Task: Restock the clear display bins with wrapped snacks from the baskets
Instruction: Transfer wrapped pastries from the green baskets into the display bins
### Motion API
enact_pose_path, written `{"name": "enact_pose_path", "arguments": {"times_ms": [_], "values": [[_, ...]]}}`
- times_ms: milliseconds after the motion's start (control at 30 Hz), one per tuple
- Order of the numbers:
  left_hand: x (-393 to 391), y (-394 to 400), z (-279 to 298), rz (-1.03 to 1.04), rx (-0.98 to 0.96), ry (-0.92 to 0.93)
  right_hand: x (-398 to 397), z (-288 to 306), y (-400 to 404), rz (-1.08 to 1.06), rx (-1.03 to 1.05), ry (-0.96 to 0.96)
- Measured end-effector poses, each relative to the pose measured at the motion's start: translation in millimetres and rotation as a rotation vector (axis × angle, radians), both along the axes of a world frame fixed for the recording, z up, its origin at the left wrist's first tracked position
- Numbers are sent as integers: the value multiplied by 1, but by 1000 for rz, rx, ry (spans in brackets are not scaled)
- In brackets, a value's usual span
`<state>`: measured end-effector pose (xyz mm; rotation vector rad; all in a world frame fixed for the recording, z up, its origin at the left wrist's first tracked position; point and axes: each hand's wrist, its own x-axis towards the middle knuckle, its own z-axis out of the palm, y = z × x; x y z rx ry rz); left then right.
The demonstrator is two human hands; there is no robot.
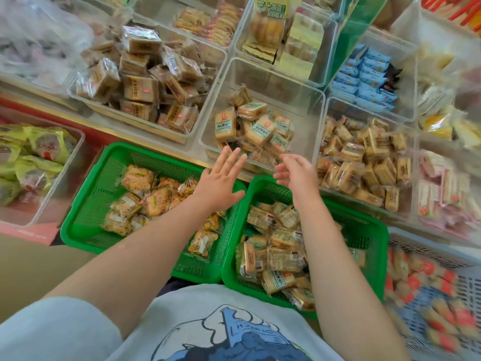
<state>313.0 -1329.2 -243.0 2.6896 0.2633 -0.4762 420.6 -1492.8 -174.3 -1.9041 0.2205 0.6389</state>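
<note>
Bare left hand [220, 182] and right hand [296, 173] outstretched over clear bin [260, 74], fingers spread, empty

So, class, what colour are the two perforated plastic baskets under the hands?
Bright green perforated plastic baskets, shown in the head view.

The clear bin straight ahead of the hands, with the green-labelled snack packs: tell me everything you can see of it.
The clear plastic display bin is a square, open-topped tub with rounded rims, set between other clear bins. It is only partly filled: a loose heap of tan wrapped snack packs with green labels lies tumbled toward its near side, the far part bare. Both hands, the left hand and right hand, hover open and empty at its near rim; contact is unclear.
</note>
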Motion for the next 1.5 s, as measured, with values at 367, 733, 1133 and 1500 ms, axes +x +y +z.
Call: {"name": "enact_pose_path", "arguments": {"times_ms": [367,733,1133,1500], "values": [[-33,-64,28,-20,-417,30,-81,-56,-107,638,-887,89],[-24,-75,34,-6,-591,54,-79,-21,-111,165,-261,133],[23,-36,74,301,-1009,116,-38,24,-64,255,54,236],[1,-10,-2,-17,44,-156,70,9,17,-269,252,89]]}}
